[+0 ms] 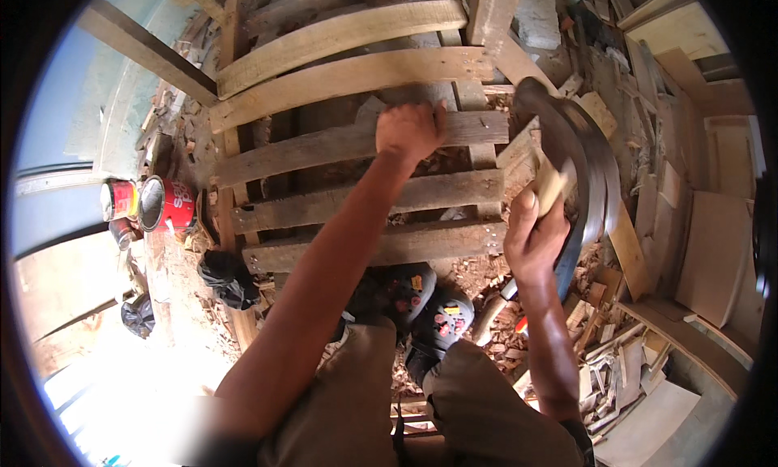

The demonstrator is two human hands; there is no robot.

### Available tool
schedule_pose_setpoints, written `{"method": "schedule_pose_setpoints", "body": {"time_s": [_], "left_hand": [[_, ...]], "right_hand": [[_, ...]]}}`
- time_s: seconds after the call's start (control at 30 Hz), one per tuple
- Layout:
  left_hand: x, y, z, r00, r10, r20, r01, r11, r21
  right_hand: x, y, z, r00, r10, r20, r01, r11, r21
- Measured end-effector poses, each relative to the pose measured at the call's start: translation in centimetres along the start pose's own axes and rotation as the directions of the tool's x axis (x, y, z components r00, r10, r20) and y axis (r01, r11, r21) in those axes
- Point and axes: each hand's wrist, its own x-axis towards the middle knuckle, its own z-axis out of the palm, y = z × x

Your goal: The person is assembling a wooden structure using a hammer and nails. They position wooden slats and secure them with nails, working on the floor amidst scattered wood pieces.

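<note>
A wooden pallet-like frame of spaced slats lies before me. My left hand [409, 131], its fingers curled down, grips a weathered wooden slat [324, 149] in the middle of the frame. To the right of that hand a nail [486, 125] sticks up near the slat's end. My right hand [539, 236] is closed round the pale wooden handle of a claw hammer [583, 155]. The hammer's dark curved head is raised close to the view, to the right of the frame, and smeared by motion. Nail heads dot the ends of other slats.
Wood scraps [624, 370] and chips cover the ground at the right and around my shoes [450, 317]. A red can [172, 205] and black plastic bags [227, 277] are at the left. Boards [713, 264] lean far right; a pale block [537, 20] lies beyond the frame.
</note>
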Motion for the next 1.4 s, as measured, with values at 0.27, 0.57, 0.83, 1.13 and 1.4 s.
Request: {"method": "schedule_pose_setpoints", "body": {"time_s": [0.27, 0.57, 0.83, 1.13, 1.4], "left_hand": [[0.3, -0.5, -0.1, 1.0, -0.018, -0.011, 0.019, 0.999, 0.026], [0.4, 0.0, -0.6, 1.0, -0.01, 0.028, 0.009, 1.0, 0.025], [0.7, -0.1, 0.4, 0.995, 0.074, -0.072, -0.072, 0.997, 0.03], [0.5, 0.4, 0.1, 1.0, 0.008, -0.023, -0.008, 1.0, -0.003], [-0.2, -0.3, 0.9, 0.995, 0.034, -0.096, -0.045, 0.993, -0.106]], "right_hand": [[-0.6, 1.5, 0.4, 0.973, 0.163, 0.164, -0.159, 0.987, -0.034], [0.0, 2.5, 1.2, 0.929, 0.202, 0.311, -0.177, 0.978, -0.107], [-3.5, 5.1, 1.8, 0.95, 0.254, 0.181, -0.233, 0.964, -0.127], [-1.5, 4.1, 1.6, 0.977, 0.191, 0.092, -0.172, 0.967, -0.187], [-3.7, 4.2, 2.1, 0.905, 0.399, 0.15, -0.4, 0.916, -0.021]]}}
